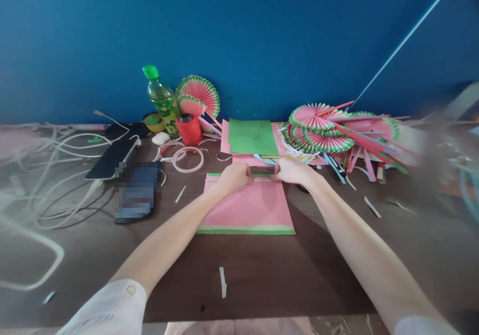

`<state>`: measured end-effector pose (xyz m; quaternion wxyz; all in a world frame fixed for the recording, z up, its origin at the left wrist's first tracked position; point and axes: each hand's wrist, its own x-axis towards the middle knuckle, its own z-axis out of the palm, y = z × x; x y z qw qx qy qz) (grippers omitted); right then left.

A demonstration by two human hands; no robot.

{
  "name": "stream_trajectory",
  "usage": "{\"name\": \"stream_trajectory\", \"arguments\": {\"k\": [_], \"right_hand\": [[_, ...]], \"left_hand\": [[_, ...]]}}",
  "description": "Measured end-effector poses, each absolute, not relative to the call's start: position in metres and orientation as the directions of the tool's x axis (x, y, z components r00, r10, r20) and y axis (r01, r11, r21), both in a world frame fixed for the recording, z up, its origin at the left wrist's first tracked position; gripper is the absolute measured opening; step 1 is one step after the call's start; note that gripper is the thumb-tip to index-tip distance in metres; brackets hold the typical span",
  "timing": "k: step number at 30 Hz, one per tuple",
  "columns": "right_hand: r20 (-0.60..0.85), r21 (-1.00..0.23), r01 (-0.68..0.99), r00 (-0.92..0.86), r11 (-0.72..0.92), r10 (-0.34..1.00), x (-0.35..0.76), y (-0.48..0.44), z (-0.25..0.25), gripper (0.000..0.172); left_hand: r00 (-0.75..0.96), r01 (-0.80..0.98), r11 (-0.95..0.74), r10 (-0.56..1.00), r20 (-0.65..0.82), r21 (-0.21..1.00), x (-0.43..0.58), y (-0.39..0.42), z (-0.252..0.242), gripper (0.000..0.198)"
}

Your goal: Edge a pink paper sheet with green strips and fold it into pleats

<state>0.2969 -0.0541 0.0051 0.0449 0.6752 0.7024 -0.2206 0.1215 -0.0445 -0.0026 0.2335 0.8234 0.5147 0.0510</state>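
Observation:
A pink paper sheet point(247, 208) with green and pale strips along its near and far edges lies flat on the dark table. At its far edge my left hand point(236, 176) is closed, fingers curled down onto the green border. My right hand point(294, 170) pinches the same far edge a short way to the right. Both sets of fingertips are partly hidden, so the exact fold or strip under them is hard to make out. Just beyond the hands, a green sheet point(250, 136) rests on more pink paper point(225, 138).
Pleated pink-and-green paper fans point(318, 125) and pink sticks pile up at the right back. On the left stand a green-capped bottle point(160, 98) and a red roll point(189, 129), near tape rings point(187, 159), a phone point(112, 158) and tangled white cables point(56, 175). Paper scraps point(223, 281) lie about.

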Motion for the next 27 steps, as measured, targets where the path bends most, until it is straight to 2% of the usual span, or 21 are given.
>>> {"name": "stream_trajectory", "arguments": {"k": [10,13,16,20,27], "right_hand": [[-0.488,-0.279,0.953,-0.036,-0.117,0.872,0.317,-0.053,0.009,0.014],[-0.451,-0.306,0.945,-0.037,-0.116,0.892,0.317,-0.053,0.010,0.015],[-0.383,-0.311,0.948,-0.062,-0.065,0.922,0.311,-0.052,0.009,0.024],[-0.338,-0.246,0.969,-0.078,-0.008,0.938,0.306,-0.050,0.001,0.029],[-0.354,-0.180,0.982,-0.017,-0.051,0.935,0.309,-0.049,-0.003,0.033]], "left_hand": [[0.465,0.820,-0.363,0.873,-0.145,0.441,0.119,-0.041,-0.010,0.014],[0.459,0.824,-0.358,0.876,-0.147,0.439,0.120,-0.041,-0.010,0.015],[0.455,0.831,-0.354,0.877,-0.158,0.429,0.121,-0.042,-0.006,0.016],[0.444,0.844,-0.347,0.880,-0.171,0.408,0.123,-0.044,-0.001,0.017],[0.454,0.848,-0.363,0.874,-0.175,0.387,0.121,-0.039,-0.003,0.015]]}}
